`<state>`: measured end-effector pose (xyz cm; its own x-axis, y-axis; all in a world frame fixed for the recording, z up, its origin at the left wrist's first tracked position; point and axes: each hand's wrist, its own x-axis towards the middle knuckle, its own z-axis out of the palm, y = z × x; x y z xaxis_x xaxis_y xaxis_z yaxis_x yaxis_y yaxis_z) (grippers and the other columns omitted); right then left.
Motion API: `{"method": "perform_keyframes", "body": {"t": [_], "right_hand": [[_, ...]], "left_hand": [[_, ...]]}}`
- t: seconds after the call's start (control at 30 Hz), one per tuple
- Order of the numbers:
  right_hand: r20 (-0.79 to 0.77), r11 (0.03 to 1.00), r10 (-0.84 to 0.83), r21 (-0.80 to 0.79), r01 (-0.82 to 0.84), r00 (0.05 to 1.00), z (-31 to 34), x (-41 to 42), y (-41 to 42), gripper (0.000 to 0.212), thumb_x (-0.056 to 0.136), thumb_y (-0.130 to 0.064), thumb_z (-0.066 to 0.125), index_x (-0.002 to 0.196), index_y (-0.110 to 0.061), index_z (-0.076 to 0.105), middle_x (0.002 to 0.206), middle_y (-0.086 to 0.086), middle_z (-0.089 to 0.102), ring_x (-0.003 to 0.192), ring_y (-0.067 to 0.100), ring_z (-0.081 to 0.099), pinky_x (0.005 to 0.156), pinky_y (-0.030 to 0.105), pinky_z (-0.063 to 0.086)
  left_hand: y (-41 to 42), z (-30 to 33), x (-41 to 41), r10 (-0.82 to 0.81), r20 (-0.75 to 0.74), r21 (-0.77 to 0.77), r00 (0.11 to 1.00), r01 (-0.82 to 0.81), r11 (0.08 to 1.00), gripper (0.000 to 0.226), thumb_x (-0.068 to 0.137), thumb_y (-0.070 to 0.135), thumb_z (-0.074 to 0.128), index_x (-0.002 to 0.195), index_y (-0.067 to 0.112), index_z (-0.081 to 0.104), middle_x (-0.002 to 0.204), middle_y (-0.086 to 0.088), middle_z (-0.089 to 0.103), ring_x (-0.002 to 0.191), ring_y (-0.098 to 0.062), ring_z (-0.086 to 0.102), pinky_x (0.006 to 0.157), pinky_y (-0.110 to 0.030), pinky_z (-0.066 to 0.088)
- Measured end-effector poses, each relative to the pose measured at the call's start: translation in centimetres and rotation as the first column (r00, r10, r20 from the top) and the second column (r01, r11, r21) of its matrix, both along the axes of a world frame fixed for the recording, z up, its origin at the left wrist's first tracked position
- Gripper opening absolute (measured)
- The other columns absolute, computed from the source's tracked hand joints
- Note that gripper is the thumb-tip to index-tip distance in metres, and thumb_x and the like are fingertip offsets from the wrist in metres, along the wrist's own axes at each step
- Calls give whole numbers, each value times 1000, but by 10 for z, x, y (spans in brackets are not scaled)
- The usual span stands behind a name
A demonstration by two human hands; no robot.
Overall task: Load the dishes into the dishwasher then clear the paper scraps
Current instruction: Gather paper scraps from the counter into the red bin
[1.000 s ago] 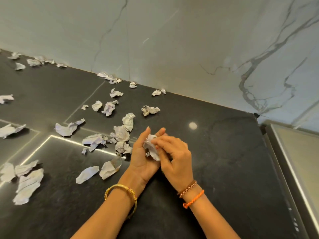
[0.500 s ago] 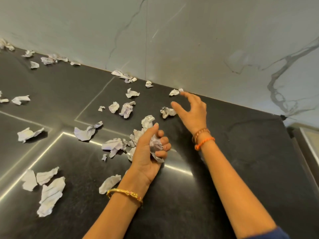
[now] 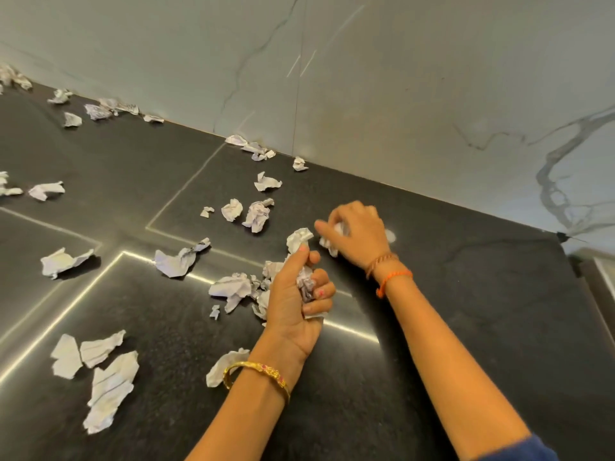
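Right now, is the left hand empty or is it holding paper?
Holding paper. The left hand has its fingers curled around a wad of crumpled paper scraps that shows between them.

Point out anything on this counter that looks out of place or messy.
Crumpled paper scraps litter the black counter, some along the marble wall. The left hand grips a wad; the right hand pinches another scrap. Nothing looks damaged or spilled.
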<state>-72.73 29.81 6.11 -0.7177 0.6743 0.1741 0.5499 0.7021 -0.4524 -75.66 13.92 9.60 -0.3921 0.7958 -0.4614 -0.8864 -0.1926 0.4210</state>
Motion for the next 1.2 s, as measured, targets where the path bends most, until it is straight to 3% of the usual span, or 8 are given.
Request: {"method": "perform_keyframes", "body": {"t": [0.17,0.27,0.37,0.47,0.67,0.93,1.03,1.2], "right_hand": [[-12,993,-32,110,33,999,0,62,-70,50,62,-70,21,56,-24,40,67,-3,54,68,19,55,50,27,25],[-170,983,-178,3,181,969,6,69,-85,45,71,-59,44,46,-23,34,50,-5,49,52,12,48,44,23,25],[-604,782,-498,-623,21,623,20,72,-113,50,86,-17,61,41,-20,40,34,-10,38,34,1,35,40,18,31],[-672,614,-642,-739,-277,369,41,69,-139,54,87,-10,58,36,-19,43,35,-13,35,30,0,29,32,13,24],[-679,995,-80,-92,23,730,32,50,-198,30,80,-44,50,76,-18,64,76,-2,62,72,14,54,66,22,39],[-329,858,-16,480,182,944,19,27,-206,44,90,-53,25,118,-37,55,123,-2,39,120,22,30,93,40,19],[-386,907,45,402,124,921,32,12,-204,50,82,-58,34,120,-34,55,122,-2,42,117,18,29,90,32,18],[-468,986,-99,-168,22,878,40,-7,-169,74,65,-70,23,121,-33,56,124,-2,44,119,17,32,92,28,23]], "left_hand": [[-8,4,9,67,52,46,996,-69,997,31,95,30,41,69,15,46,39,5,36,30,-2,34,25,-7,18],[-12,6,12,91,42,94,995,-95,991,31,95,33,42,71,15,47,43,4,41,33,-3,40,30,-7,28],[-29,10,21,134,-9,120,991,-132,984,31,94,37,44,73,15,48,44,3,48,42,-8,56,44,-15,51],[-43,5,26,136,23,153,990,-138,978,31,93,38,44,72,15,51,54,0,58,60,-18,69,62,-33,57],[-82,1,33,39,84,248,996,-59,967,38,92,36,44,83,10,69,78,-5,69,70,-15,69,71,-27,56],[-106,9,15,75,-49,166,996,-66,984,47,94,36,40,73,12,74,72,-4,72,66,-14,70,64,-25,57],[-107,12,1,164,-26,60,986,-162,985,31,92,33,46,74,12,60,56,-1,64,49,-11,63,50,-19,53],[-119,24,-32,277,-24,43,961,-276,960,26,90,28,48,70,13,54,54,1,52,41,-9,50,33,-12,41]]}}
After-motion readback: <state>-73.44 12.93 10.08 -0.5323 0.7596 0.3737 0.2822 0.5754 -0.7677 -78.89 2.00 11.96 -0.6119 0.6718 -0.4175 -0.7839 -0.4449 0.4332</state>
